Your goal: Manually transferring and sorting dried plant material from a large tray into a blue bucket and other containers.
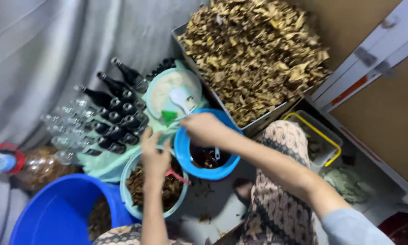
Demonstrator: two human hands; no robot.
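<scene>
Right grip [204,129]: I hold a white spoon [180,99] over the blue bowl [184,154].
Left grip [155,156]: rests above the teal bowl [128,190].

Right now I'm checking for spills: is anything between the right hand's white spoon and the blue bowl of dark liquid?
Nothing visible blocks it. The right hand holds the white spoon over the pale bowl of white paste, and the blue bowl sits directly beside it, under the wrist. The left hand rests over the teal bowl, off that path.
</scene>
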